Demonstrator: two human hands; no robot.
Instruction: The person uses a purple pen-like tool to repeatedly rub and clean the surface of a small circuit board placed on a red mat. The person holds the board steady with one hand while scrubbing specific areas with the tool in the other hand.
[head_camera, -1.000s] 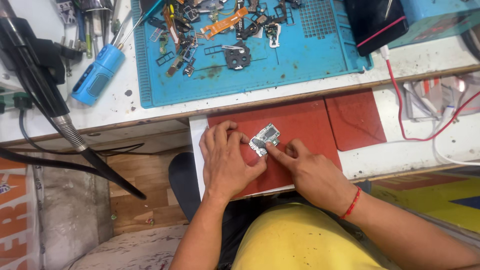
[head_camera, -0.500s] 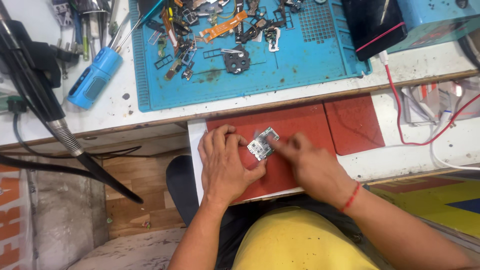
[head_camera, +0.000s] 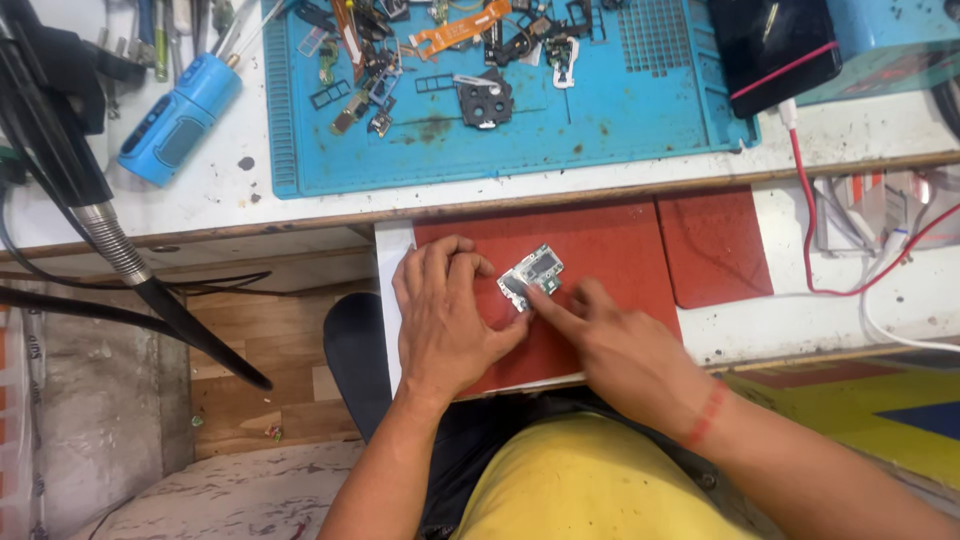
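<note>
Resting flat on the red mat, the left hand had its fingers bent loosely, their tips touching the left edge of a small circuit board. The right hand pressed one outstretched finger on the board's lower edge, other fingers curled. At twelve o'clock lay a blue worktop mat strewn with parts.

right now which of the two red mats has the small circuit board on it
The larger red mat, under both hands; the small silver-green circuit board lies on it. The smaller red mat is bare.
</note>
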